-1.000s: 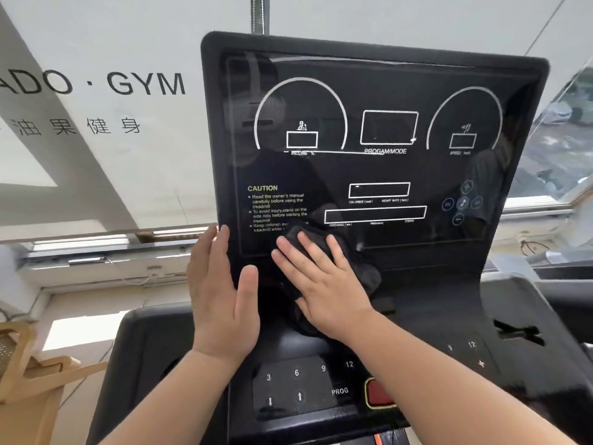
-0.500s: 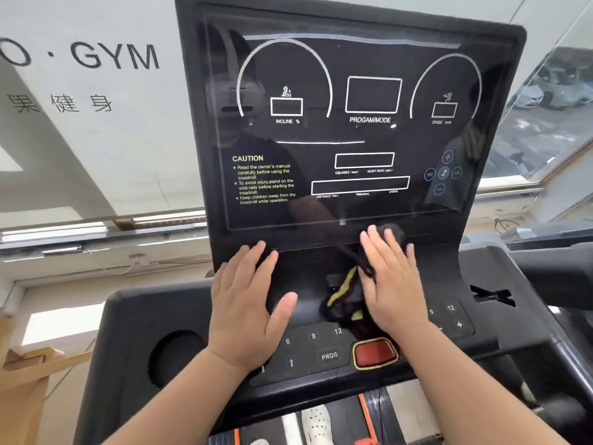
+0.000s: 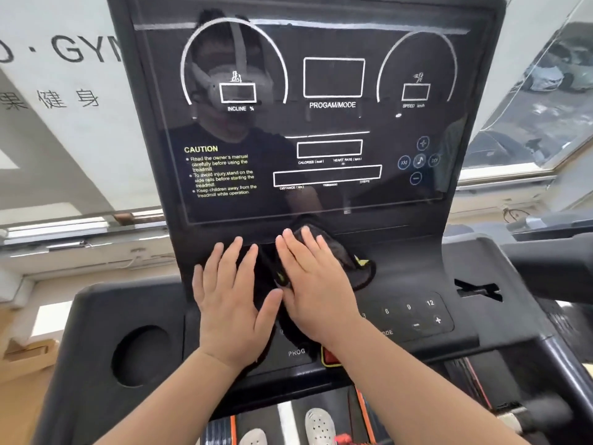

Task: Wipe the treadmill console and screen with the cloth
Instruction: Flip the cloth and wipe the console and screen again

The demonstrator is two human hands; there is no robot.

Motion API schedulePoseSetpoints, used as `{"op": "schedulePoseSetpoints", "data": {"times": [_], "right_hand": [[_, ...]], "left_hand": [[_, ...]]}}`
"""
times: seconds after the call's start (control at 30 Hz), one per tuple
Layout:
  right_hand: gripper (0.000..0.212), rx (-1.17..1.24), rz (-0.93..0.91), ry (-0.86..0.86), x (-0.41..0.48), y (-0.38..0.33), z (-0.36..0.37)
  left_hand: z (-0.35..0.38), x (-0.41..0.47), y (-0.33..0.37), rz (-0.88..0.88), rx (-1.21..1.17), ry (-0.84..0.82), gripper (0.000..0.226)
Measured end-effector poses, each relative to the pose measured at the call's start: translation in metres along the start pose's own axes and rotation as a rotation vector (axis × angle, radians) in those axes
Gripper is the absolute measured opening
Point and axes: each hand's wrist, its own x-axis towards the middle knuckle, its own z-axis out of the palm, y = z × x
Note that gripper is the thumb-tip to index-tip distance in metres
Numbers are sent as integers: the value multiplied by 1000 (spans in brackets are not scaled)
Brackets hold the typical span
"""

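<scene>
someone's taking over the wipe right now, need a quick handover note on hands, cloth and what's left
Right hand: flat, pressing the cloth on the console, just under the screen.
Left hand: flat on the console beside it, empty.
Done: cannot tell from the surfaces.
Left: probably the screen, the keypad and the console sides.

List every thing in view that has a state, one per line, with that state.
screen: dark, nothing lit, upright.
cloth: crumpled, pressed on the console below the screen.
right hand: flat on the cloth, fingers spread.
left hand: flat on the bare console, beside the cloth.
cup holder: empty.
red button: partly hidden by the right wrist.
</scene>
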Motion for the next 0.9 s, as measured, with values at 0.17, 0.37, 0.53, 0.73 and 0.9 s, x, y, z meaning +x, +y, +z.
{"op": "schedulePoseSetpoints", "data": {"times": [0.17,0.37,0.53,0.73,0.9], "right_hand": [[60,34,-21,71,-16,68,-5],[71,-56,135,17,-34,117,-8],[82,-111,-105,54,22,82,-19],[86,-166,-246,151,59,80,-28],[106,-309,-211,249,99,111,-62]], "left_hand": [[13,0,23,-43,32,16,70],[17,-2,36,-130,74,18,70],[14,1,45,-137,111,18,75],[-3,23,50,-154,124,111,80],[-13,54,53,-115,182,158,69]]}}
